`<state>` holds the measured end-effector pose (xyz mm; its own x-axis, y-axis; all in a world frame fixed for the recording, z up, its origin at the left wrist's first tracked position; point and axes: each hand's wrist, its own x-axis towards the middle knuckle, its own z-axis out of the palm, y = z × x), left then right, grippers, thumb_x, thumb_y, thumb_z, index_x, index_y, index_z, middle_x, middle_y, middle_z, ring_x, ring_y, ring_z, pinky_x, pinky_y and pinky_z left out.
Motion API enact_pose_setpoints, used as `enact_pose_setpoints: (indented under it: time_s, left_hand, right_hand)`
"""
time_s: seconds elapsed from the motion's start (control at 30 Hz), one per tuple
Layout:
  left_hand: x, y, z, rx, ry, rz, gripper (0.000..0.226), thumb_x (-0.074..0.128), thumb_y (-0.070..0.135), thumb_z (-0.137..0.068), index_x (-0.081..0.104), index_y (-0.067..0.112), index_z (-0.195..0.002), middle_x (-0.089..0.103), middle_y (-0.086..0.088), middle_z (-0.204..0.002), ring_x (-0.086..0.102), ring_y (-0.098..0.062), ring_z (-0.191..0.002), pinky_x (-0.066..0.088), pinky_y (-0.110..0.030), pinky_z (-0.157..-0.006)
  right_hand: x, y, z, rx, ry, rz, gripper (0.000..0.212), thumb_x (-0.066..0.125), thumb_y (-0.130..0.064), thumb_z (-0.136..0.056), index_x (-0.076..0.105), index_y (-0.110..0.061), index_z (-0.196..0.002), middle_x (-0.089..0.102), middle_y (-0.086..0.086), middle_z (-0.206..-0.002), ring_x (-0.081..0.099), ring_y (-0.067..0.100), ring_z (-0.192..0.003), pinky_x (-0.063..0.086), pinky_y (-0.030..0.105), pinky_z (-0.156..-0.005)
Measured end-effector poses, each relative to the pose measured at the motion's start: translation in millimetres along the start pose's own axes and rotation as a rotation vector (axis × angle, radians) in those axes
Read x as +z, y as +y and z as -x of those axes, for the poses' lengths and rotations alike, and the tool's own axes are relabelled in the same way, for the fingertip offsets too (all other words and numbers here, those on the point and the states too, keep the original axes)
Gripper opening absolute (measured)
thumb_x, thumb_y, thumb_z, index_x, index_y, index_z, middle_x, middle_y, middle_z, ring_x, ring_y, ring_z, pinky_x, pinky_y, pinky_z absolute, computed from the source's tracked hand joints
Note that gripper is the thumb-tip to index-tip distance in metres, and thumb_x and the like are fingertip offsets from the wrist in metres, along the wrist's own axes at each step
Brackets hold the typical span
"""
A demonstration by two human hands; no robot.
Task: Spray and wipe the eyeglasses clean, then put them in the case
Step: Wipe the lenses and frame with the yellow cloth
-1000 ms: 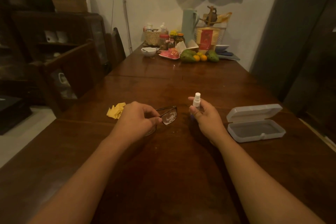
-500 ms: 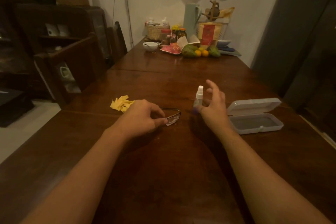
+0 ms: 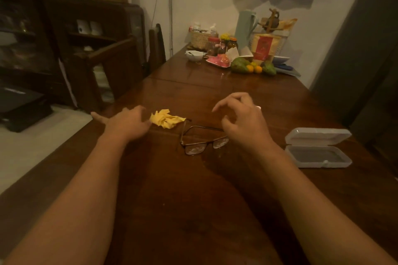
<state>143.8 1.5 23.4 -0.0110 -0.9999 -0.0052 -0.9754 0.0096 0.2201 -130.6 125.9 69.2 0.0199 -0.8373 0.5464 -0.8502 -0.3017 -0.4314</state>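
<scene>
Yellow cloth (image 3: 167, 121) sits crumpled on the desk (image 3: 193, 200), our left hand (image 3: 127, 123) spread open, fingertips touching it. Eyeglasses (image 3: 202, 139) lie unfolded between our 2 hands; right hand (image 3: 243, 122) hovers loosely curled, holding nothing. Case (image 3: 318, 148) open at right.

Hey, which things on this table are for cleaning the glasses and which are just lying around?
For the job:
eyeglasses
yellow cloth
open case
spray bottle, mostly hidden behind the right hand

Just lying about:
fruit
jars
white bowl
basket
green flask
</scene>
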Motion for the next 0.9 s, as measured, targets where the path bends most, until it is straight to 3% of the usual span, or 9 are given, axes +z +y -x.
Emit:
enact_pose_setpoints:
  time_s: [0.1, 0.23, 0.5, 0.67, 0.8, 0.9]
  left_hand:
    - [10, -7, -2, -0.037, -0.142, -0.002, 0.061, 0.035, 0.061, -0.096, 0.024, 0.036, -0.15, 0.01, -0.014, -0.163, 0.013, -0.035, -0.149, -0.004, -0.078, -0.105]
    - [19, -6, -2, -0.039, -0.156, 0.001, 0.063, 0.022, 0.062, -0.098, 0.007, 0.037, -0.154, -0.004, -0.011, -0.165, -0.005, -0.032, -0.151, -0.005, -0.072, -0.108]
    - [26, -4, -4, 0.007, -0.034, 0.014, 0.054, 0.017, 0.05, -0.103, 0.017, 0.034, -0.154, 0.005, -0.015, -0.164, 0.002, -0.034, -0.15, -0.002, -0.073, -0.109]
    - [23, -2, -5, 0.0, -0.009, 0.046, 0.048, 0.02, 0.039, -0.105, 0.024, 0.032, -0.152, 0.011, -0.016, -0.163, 0.007, -0.036, -0.149, -0.001, -0.073, -0.11]
    - [23, -2, -6, -0.001, 0.021, 0.06, 0.046, 0.024, 0.036, -0.105, 0.027, 0.032, -0.151, 0.016, -0.017, -0.161, 0.011, -0.038, -0.147, 0.001, -0.072, -0.111]
    - [23, -2, -8, -0.005, 0.042, 0.08, 0.045, 0.027, 0.036, -0.104, 0.032, 0.033, -0.148, 0.022, -0.017, -0.158, 0.015, -0.038, -0.145, 0.003, -0.071, -0.111]
  right_hand:
    - [15, -14, -17, 0.001, -0.269, -0.003, 0.027, 0.06, -0.017, -0.088, 0.063, -0.042, -0.095, 0.051, -0.01, -0.113, 0.054, 0.013, -0.108, 0.044, 0.031, -0.086]
    - [37, -31, -46, -0.05, -0.452, 0.119, 0.021, 0.058, -0.025, -0.09, 0.066, -0.038, -0.104, 0.062, -0.008, -0.114, 0.058, 0.009, -0.104, 0.049, 0.037, -0.09]
    - [108, -56, -90, -0.046, -0.623, 0.295, 0.043, 0.065, -0.039, -0.088, 0.056, -0.034, -0.129, 0.061, -0.001, -0.131, 0.055, 0.022, -0.121, 0.041, 0.049, -0.105]
    - [136, -55, -110, 0.09, -0.936, 0.278, 0.067, 0.062, -0.047, -0.093, 0.033, -0.031, -0.151, 0.038, 0.01, -0.151, 0.043, 0.033, -0.134, 0.04, 0.044, -0.106]
    - [150, -55, -116, 0.02, -0.802, 0.309, 0.046, 0.058, -0.032, -0.096, 0.052, -0.026, -0.142, 0.055, 0.006, -0.142, 0.053, 0.028, -0.127, 0.045, 0.037, -0.104]
    - [157, -56, -117, 0.028, -0.722, 0.256, 0.037, 0.06, -0.021, -0.096, 0.062, -0.023, -0.133, 0.063, 0.006, -0.132, 0.059, 0.025, -0.118, 0.047, 0.03, -0.091]
